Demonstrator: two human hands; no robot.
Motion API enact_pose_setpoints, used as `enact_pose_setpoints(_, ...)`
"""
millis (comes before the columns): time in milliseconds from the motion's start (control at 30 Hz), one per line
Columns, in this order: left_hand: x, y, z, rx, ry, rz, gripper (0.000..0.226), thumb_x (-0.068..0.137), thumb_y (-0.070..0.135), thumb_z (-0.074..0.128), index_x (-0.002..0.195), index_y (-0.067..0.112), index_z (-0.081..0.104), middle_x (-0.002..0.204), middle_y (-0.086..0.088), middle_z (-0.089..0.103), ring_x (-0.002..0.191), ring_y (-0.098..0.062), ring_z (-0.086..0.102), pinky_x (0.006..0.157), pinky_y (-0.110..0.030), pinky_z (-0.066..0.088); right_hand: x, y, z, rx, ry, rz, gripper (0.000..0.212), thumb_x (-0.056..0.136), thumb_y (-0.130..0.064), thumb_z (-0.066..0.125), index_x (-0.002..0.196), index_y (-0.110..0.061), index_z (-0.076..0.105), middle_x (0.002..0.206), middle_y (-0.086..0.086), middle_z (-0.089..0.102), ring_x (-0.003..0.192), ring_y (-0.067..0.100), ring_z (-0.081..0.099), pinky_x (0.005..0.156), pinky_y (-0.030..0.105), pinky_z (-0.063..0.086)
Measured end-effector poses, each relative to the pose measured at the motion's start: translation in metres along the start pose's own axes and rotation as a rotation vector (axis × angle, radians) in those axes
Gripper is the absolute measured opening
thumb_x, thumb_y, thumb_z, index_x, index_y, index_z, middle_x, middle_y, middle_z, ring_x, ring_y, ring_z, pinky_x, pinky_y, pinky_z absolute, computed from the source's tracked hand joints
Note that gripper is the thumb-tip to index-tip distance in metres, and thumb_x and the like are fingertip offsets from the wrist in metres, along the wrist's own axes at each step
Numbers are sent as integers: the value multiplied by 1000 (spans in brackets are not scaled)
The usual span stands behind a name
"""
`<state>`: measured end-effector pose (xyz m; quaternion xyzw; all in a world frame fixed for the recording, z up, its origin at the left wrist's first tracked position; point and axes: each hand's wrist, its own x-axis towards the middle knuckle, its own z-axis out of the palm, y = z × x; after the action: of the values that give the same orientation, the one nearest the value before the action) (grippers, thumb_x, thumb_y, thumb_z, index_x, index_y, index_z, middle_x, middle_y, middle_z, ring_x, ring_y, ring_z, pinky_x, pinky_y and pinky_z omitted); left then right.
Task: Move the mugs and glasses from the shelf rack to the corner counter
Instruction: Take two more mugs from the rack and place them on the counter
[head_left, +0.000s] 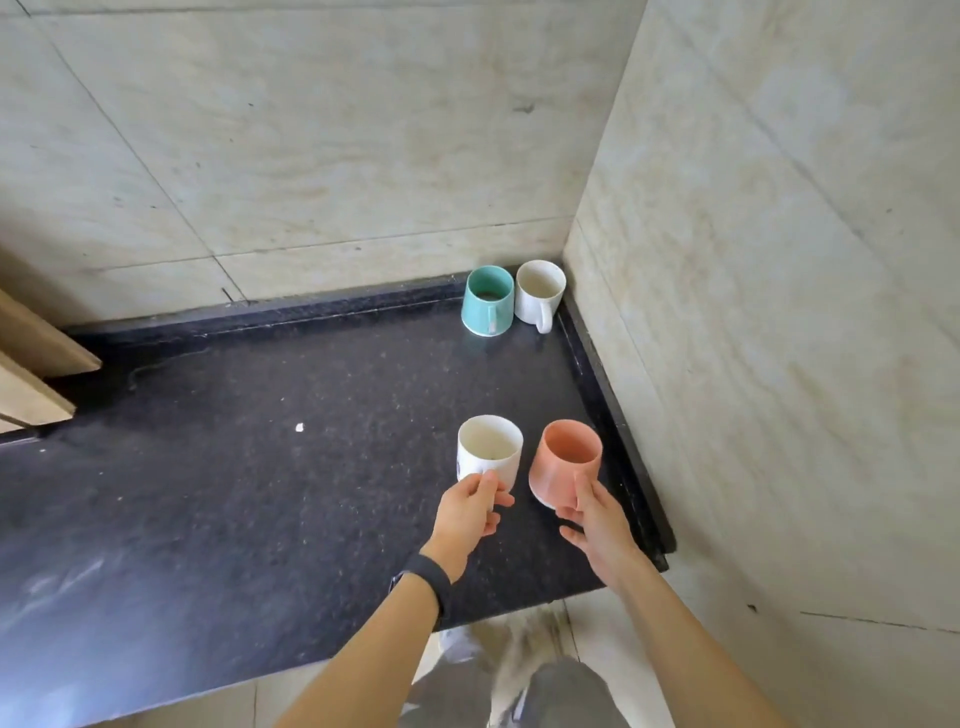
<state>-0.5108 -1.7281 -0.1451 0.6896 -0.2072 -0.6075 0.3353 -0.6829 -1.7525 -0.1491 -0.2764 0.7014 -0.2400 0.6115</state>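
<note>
Left hand (470, 506) is pinched round the handle of a white mug (489, 451); right hand (592, 512) is closed on the handle side of a pink mug (566, 462), w/ lower fingers spread loose underneath. Both mugs are held near the front right part of the black counter (260, 415), mouths tipped away from the person twd the far wall; can't tell if their bases touch the stone or hang just above. The two mugs sit side by side, white left, pink right, a small gap btwn them. What matters next: the corner lies straight ahead and slightly right, far end of the counter, where a teal mug (487, 301) and another white mug (539, 295) already stand touching, handles facing near. Pink mug and right hand are closer to the right wall, so prob. that one goes in first, in front of the far pair. Shelf rack isn't in view.
</note>
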Motion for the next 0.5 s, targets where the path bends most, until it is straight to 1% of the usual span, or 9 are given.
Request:
enact_pose_setpoints(67,16,10,1,29,-23,-2,29,103,34,45,97,17,68,95,2,73,69,-11,52,62,-23,47,15,-15,2,32,-22,12,56,99,-53,46,147,-25,40,134,4,56,110,18,61,97,41,51)
enact_pose_setpoints(133,31,18,5,55,-37,-6,28,103,35,45,98,20,68,98,3,71,72,-11,53,62,-23,44,31,-29,4,75,-41,18,56,100,-51,46,148,-25,40,133,2,56,111,18,60,98,41,49)
enact_pose_setpoints(233,55,28,11,83,-46,-6,28,103,38,44,96,24,68,90,5,62,73,-10,53,60,-22,42,57,-47,7,108,-26,37,53,101,-48,47,147,-23,41,129,1,56,110,18,59,99,42,47)
enact_pose_setpoints(333,75,37,17,109,-52,16,29,103,38,44,102,25,70,90,5,59,75,-9,54,59,-20,43,83,-61,10,174,-19,62,48,103,-42,47,143,-18,45,122,2,56,107,20,58,98,41,48)
enact_pose_setpoints(400,86,42,21,100,-38,32,29,103,38,44,103,26,70,91,6,58,76,-10,55,61,-21,44,96,-72,12,220,2,72,38,104,-38,47,135,-16,49,118,4,56,101,20,58,100,43,47)
enact_pose_setpoints(433,90,45,24,91,-32,36,28,103,38,44,101,28,69,92,6,59,77,-10,55,64,-23,46,103,-77,12,233,18,74,29,105,-35,47,127,-16,52,118,5,56,97,19,57,101,43,47)
enact_pose_setpoints(500,99,50,28,79,-24,40,27,103,39,44,101,30,69,98,6,63,80,-11,57,68,-25,49,114,-84,14,227,39,73,16,105,-29,46,111,-16,53,119,9,56,93,19,58,96,41,48)
